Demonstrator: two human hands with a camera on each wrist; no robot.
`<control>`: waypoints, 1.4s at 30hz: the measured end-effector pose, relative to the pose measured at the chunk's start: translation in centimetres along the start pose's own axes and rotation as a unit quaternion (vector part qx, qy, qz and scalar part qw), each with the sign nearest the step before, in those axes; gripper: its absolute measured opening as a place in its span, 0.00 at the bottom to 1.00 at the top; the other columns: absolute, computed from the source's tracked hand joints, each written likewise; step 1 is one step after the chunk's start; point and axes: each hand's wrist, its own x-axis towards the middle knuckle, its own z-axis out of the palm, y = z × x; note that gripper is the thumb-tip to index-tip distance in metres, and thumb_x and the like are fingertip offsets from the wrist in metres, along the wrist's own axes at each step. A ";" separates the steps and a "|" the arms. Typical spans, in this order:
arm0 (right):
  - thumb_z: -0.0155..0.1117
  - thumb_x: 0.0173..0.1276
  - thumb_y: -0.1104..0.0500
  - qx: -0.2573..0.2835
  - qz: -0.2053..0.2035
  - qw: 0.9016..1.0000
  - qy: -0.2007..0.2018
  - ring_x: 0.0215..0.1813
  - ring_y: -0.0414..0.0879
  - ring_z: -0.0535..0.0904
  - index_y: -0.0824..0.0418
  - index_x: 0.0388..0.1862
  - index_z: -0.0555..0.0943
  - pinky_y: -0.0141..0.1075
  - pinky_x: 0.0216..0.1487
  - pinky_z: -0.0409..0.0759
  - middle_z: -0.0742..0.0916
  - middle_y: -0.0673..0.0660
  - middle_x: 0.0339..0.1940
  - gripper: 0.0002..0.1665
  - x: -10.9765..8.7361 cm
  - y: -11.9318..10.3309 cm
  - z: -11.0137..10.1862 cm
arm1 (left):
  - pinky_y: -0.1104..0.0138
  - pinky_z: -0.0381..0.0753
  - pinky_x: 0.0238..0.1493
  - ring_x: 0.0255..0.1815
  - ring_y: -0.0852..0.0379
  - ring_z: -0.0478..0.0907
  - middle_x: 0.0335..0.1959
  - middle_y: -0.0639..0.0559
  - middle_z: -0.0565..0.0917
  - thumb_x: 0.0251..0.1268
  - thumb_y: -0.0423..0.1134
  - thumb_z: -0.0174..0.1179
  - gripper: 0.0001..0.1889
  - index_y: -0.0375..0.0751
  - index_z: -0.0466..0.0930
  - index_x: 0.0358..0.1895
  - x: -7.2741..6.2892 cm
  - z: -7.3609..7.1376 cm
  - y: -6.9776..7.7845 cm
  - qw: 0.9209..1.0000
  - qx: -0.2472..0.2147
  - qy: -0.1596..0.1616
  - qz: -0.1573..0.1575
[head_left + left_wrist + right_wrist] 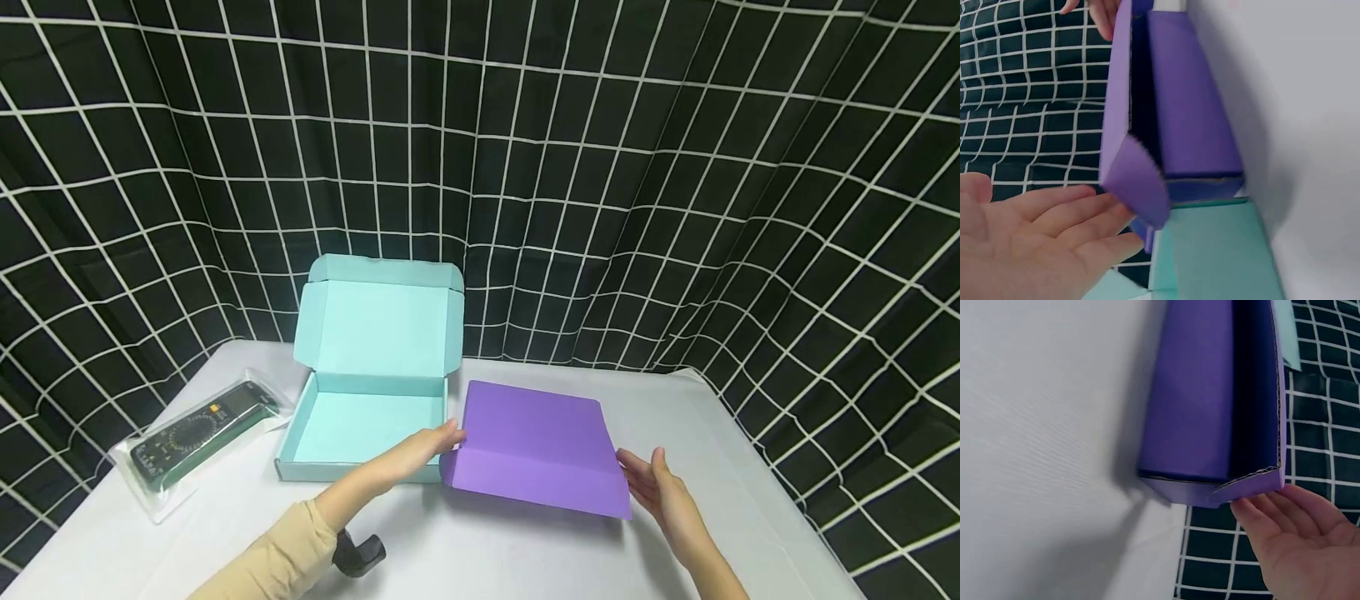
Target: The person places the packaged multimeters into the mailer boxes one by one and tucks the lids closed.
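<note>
A purple cardboard box sits on the white table with its lid partly lowered. In the left wrist view its front wall stands below the raised front flap, with a dark gap between. My left hand reaches to the left side of the lid; its straight fingers touch the rounded side flap. On the opposite side, my right hand has its extended fingers against the lid's right flap. The inside of the box is mostly hidden.
Left of the purple box stands a light teal cardboard box, lid up. Farther left lies a multimeter in a clear plastic bag. A black curved piece shows by the left cuff. Black gridded cloth hangs around the table.
</note>
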 end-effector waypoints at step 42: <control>0.38 0.79 0.64 -0.039 0.130 0.991 0.006 0.62 0.60 0.72 0.90 0.62 0.59 0.48 0.61 0.76 0.72 0.80 0.62 0.27 -1.1 -0.4 0.6 | 0.41 0.54 0.71 0.72 0.30 0.54 0.70 0.25 0.60 0.68 0.39 0.54 0.37 0.15 0.51 0.69 -1.6 3.5 -1.6 0.998 -0.067 0.013 -0.012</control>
